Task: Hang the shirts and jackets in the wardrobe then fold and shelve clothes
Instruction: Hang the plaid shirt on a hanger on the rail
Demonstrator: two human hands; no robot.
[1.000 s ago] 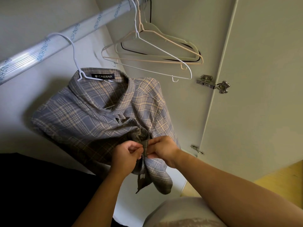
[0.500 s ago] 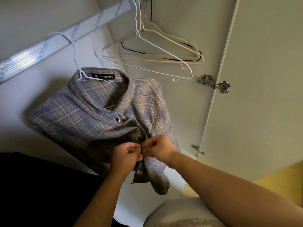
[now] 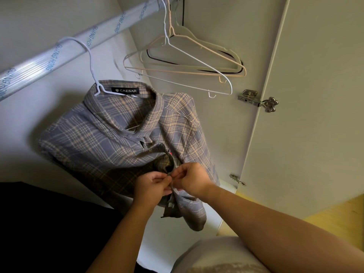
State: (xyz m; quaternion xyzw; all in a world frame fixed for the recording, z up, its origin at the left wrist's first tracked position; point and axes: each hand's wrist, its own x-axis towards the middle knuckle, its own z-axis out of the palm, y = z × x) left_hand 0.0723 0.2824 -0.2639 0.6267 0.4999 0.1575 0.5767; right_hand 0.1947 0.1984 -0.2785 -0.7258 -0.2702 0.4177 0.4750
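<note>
While aloft, shirt [image 3: 118, 138] in both grips [image 3: 151, 186] [image 3: 194, 181]

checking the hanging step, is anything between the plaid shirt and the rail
Nothing visible is. The plaid shirt already hangs from the rail on a white hanger, with the empty hangers further along. The left hand and right hand pinch its front edges.

1. Grey-blue/tan plaid collared shirt [image 3: 110, 146]: hangs on thin white wire hanger [image 3: 91, 69]; black "CAESAR" neck label [image 3: 125, 90] shows.
2. Silver ribbed metal rail w/ blue "GUANG HONG" print [image 3: 49, 62]: runs diag. upper L, hanger hook over it.
3. Left hand [image 3: 151, 186] + right hand [image 3: 192, 180]: close together, each pinches a shirt front edge, mid-chest.
4. Bare hangers, white/peach/cream/black [image 3: 187, 71]: bunched on rail, R of shirt.
5. Pale grey wardrobe door [image 3: 315, 95]: open, R side; silver metal hinge [image 3: 258, 100] at inner edge.
</note>
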